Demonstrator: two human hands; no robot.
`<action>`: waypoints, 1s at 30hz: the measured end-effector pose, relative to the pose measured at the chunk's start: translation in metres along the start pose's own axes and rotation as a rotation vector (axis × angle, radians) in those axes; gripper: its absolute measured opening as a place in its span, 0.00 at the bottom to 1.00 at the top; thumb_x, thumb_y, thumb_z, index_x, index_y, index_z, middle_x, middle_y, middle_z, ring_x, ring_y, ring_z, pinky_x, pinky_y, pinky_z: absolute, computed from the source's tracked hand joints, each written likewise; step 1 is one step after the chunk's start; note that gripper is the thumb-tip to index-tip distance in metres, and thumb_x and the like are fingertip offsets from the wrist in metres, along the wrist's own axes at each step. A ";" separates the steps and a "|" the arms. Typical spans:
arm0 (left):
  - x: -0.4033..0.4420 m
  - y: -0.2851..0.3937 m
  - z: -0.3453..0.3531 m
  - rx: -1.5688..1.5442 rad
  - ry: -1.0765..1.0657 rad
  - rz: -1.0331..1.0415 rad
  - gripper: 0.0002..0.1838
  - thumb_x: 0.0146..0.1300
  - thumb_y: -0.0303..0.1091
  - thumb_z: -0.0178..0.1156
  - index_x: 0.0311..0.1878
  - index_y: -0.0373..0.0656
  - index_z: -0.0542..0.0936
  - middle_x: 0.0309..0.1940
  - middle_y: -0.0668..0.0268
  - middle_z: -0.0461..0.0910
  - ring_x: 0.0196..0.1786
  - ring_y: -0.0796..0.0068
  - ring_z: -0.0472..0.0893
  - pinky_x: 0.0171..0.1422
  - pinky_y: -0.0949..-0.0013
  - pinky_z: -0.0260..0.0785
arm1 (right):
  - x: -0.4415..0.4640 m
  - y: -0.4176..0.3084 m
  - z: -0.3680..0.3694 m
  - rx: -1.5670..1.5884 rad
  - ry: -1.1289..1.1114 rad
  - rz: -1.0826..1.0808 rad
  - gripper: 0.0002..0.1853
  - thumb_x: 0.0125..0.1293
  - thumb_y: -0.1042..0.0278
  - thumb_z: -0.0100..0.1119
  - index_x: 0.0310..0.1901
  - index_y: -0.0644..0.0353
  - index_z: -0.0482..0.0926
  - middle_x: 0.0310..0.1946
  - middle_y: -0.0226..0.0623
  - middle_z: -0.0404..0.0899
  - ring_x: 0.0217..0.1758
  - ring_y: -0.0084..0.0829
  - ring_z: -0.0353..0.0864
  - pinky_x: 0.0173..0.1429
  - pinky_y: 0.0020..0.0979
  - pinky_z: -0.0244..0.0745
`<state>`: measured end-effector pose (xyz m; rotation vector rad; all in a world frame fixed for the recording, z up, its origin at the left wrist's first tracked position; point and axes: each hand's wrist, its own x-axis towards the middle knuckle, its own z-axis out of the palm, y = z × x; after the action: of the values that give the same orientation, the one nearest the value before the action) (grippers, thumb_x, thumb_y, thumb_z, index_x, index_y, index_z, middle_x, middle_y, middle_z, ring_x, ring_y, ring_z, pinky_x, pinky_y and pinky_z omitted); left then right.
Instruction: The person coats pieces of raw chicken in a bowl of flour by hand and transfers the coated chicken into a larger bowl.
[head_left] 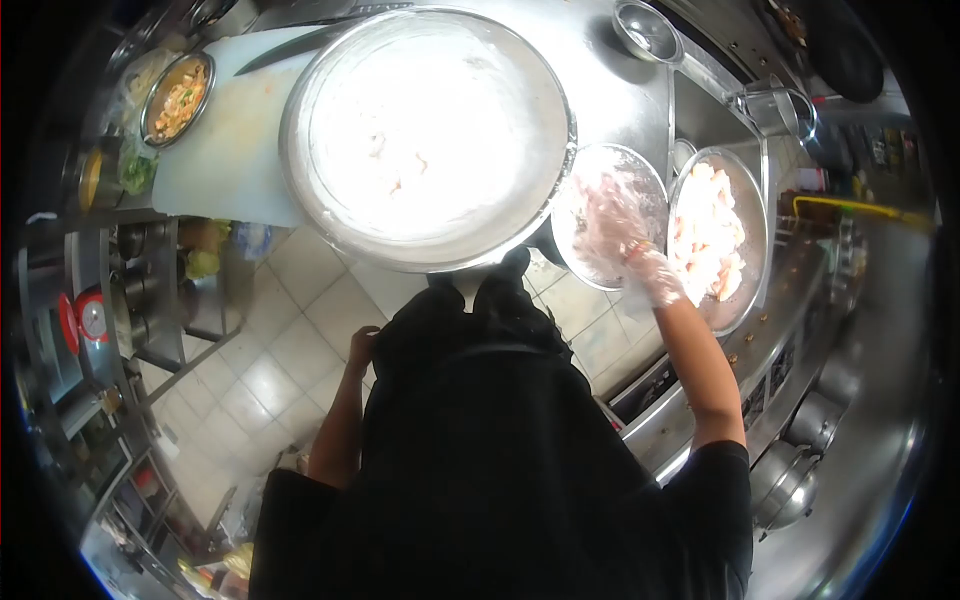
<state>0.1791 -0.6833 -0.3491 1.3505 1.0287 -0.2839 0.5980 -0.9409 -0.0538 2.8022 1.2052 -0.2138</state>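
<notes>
My right hand [622, 225], in a clear plastic glove dusted white, reaches into a round metal bowl [648, 172]. Motion smears its fingers, so I cannot tell whether they hold anything. Beside that bowl, on the right, sits an oval metal bowl [745, 290] with pale raw meat pieces [706, 225]. To the left is a very large metal bowl [545, 95] holding white powder that looks like flour [430, 120], with a few small bits on it. My left hand [364, 347] hangs low beside my dark-clothed leg, its fingers mostly hidden.
A cutting board [225, 130] lies at the left, with a large knife [285, 48] and a small bowl of chopped food [178, 98]. An empty metal bowl [647, 30] and a clear jug [775, 108] stand at the back right. A red scale [90, 318] sits on the left shelving.
</notes>
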 end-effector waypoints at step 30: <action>-0.017 0.040 -0.012 -0.202 0.072 -0.154 0.14 0.56 0.31 0.54 0.47 0.43 0.72 0.28 0.62 0.78 0.27 0.74 0.77 0.29 0.71 0.69 | 0.103 -0.059 -0.153 0.939 0.093 -0.088 0.17 0.54 0.64 0.61 0.45 0.60 0.75 0.41 0.33 0.77 0.43 0.27 0.77 0.50 0.28 0.73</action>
<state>0.1926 -0.6686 -0.3089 1.1079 1.1920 -0.2403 0.6393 -0.8065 0.0790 3.5380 1.5512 -0.8673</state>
